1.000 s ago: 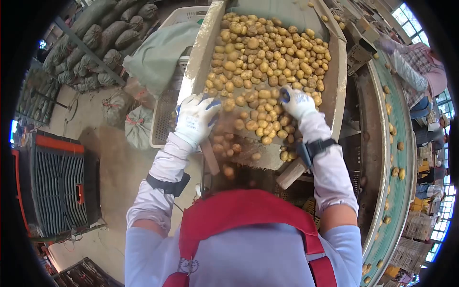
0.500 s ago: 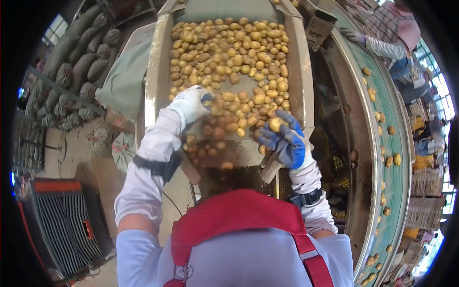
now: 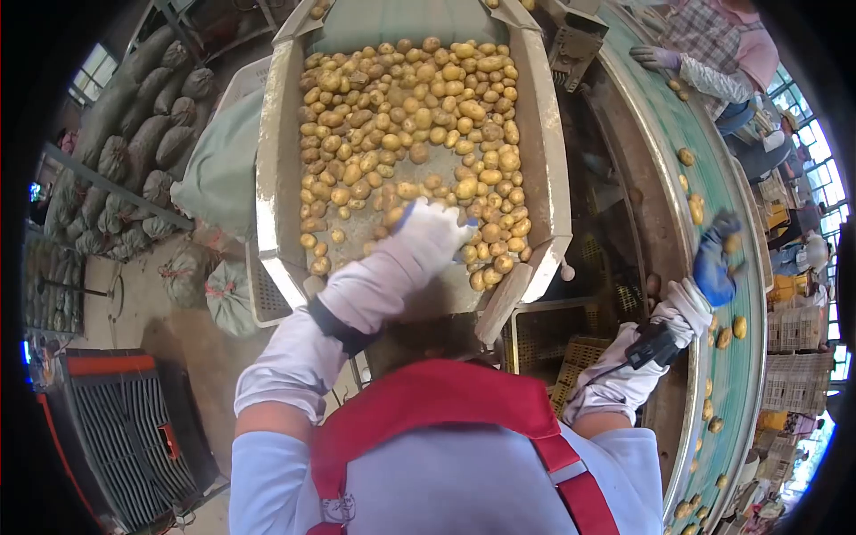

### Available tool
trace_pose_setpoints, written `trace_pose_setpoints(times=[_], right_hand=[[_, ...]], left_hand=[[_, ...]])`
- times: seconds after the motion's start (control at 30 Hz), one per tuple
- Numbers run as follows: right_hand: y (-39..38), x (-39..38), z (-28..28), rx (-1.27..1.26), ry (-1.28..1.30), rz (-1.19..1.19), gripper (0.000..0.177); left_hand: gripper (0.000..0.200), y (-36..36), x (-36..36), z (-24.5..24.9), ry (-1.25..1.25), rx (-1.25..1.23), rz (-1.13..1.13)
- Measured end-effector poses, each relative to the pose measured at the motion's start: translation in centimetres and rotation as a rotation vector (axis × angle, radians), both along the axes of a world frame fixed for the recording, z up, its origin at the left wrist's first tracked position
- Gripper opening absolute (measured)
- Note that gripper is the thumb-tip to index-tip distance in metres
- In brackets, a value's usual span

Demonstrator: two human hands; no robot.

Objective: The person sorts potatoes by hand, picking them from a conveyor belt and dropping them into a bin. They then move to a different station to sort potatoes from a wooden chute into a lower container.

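Potatoes (image 3: 401,98) fill much of a metal chute (image 3: 551,160) in front of me. My left hand (image 3: 432,234), in a white glove with blue-coated fingers, reaches down among the potatoes in the chute's lower middle. Its fingertips are partly hidden, so whether it grips one cannot be told. Out to the right, my right hand (image 3: 715,266), in a blue-coated glove, is over a green conveyor belt (image 3: 713,192). Its fingers, slightly blurred, curl around a potato (image 3: 732,243). More potatoes lie along the belt.
A co-worker's gloved hand (image 3: 655,58) rests at the belt's far end. A wooden piece (image 3: 505,305) stands at the chute's lower right, with yellow crates (image 3: 578,364) below. Filled sacks (image 3: 147,134) are piled at left, near a heater-like unit (image 3: 134,428).
My right hand has moved from the chute's right edge out over the belt. My left hand has shifted right and down across the chute. The view has shifted slightly.
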State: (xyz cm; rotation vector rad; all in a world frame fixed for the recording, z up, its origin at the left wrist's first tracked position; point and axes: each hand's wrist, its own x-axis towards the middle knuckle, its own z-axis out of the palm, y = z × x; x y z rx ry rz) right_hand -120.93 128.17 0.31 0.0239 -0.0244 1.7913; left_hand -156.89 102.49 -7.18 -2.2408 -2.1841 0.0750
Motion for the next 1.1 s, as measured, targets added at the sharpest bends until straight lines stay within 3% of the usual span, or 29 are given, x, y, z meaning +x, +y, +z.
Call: trace_pose_setpoints(times=[0.07, 0.13, 0.17, 0.2, 0.23, 0.27, 0.3, 0.33, 0.37, 0.4, 0.43, 0.47, 0.53, 0.6, 0.63, 0.67, 0.7, 0.77, 0.87, 0.93, 0.97, 1.0, 1.07, 1.1], right_hand=[[0.8, 1.8, -0.8, -0.001, 0.43, -0.3, 0.074], [-1.0, -0.7, -3.4, 0.321, 0.323, -0.055, 0.079], [-2.6, -3.5, -3.9, 0.346, 0.198, 0.243, 0.062], [-4.9, -8.2, -3.4, 0.387, -0.266, -0.006, 0.059], [-7.6, -12.3, -2.8, 0.49, -0.49, 0.111, 0.057], [-8.8, -15.0, -3.0, 0.751, -0.779, 0.157, 0.057], [-8.6, -17.7, -5.0, 0.745, -0.755, 0.349, 0.055], [-8.1, -20.2, -5.2, 0.848, -1.066, 0.396, 0.051], [-8.3, -22.4, -5.7, 0.803, -1.372, 0.47, 0.044], [-7.8, -24.7, -6.9, 0.837, -1.586, 0.511, 0.049], [-5.3, -27.4, -12.1, 1.3, -2.057, 0.002, 0.059], [-5.8, -28.9, -12.7, 1.399, -2.322, 0.103, 0.066], [-9.0, -29.6, -9.7, 1.461, -2.561, 0.206, 0.063], [-9.9, -29.0, -8.3, 1.58, -2.407, 0.466, 0.061], [-11.5, -28.2, -7.8, 1.707, -2.404, 0.44, 0.061], [-13.2, -27.6, -7.4, 1.842, -2.396, 0.412, 0.06], [-14.8, -27.5, -7.3, 1.96, -2.403, 0.38, 0.061], [-17.8, -27.5, -7.0, 2.055, -2.314, 0.414, 0.063], [-19.2, -26.9, -6.8, 2.125, -1.957, 0.584, 0.058], [-16.3, -27.8, -7.5, 1.932, -1.61, 0.49, 0.048], [-14.6, -28.4, -7.3, 1.851, -1.59, 0.218, 0.042], [-12.7, -28.7, -3.6, 1.761, -1.624, 0.355, 0.04], [-6.9, -31.3, -5.4, 1.487, -1.716, 0.292, 0.049], [-4.3, -32.7, -5.7, 1.505, -1.963, 0.103, 0.058]], left_hand=[[0.026, 0.6, 0.2, -1.8, 0.072, 0.069, 0.023], [0.026, 0.2, -0.8, -0.7, -0.172, 0.109, -0.03], [0.027, -0.4, -1.3, 0.2, -0.332, 0.162, -0.031], [0.032, -0.6, -2.6, 0.6, -0.383, 0.239, -0.038], [0.033, -0.5, -3.9, 1.3, -0.343, 0.338, -0.037], [0.034, -0.5, -5.1, 1.7, -0.304, 0.435, -0.032], [0.036, -0.6, -6.3, 1.3, -0.281, 0.355, 0.071], [0.037, -0.5, -7.4, 0.4, -0.254, 0.276, 0.178], [0.038, -1.1, -7.7, -0.7, -0.444, 0.198, 0.27], [0.04, -1.7, -7.9, -1.3, -0.482, 0.208, 0.24], [0.042, -2.5, -7.5, -0.3, -0.453, 0.169, 0.179], [0.045, -3.6, -6.6, 0.5, -0.431, 0.127, 0.122], [0.051, -5.5, -5.7, 0.7, -0.389, 0.127, 0.087], [0.051, -6.8, -6.1, 1.3, -0.457, -0.067, 0.143], [0.047, -7.1, -6.6, 1.9, -0.65, -0.041, 0.203], [0.041, -6.9, -7.0, 2.9, -0.65, 0.015, 0.249], [0.038, -6.5, -8.4, 1.9, -0.595, 0.268, 0.204], [0.036, -4.5, -10.8, 3.7, -0.423, 0.473, 0.284], [0.035, -2.3, -15.5, 3.3, -0.378, 0.369, 0.708], [0.035, -2.5, -14.3, 2.1, -0.35, 0.17, 0.66], [0.035, -3.0, -12.5, 2.3, -0.151, 0.1, 0.51], [0.039, -3.3, -12.3, 0.3, -0.141, 0.087, 0.481], [0.041, -4.2, -9.8, 1.1, -0.591, 0.097, 0.574], [0.043, -4.6, -8.9, 1.9, -0.675, 0.045, 0.545]])
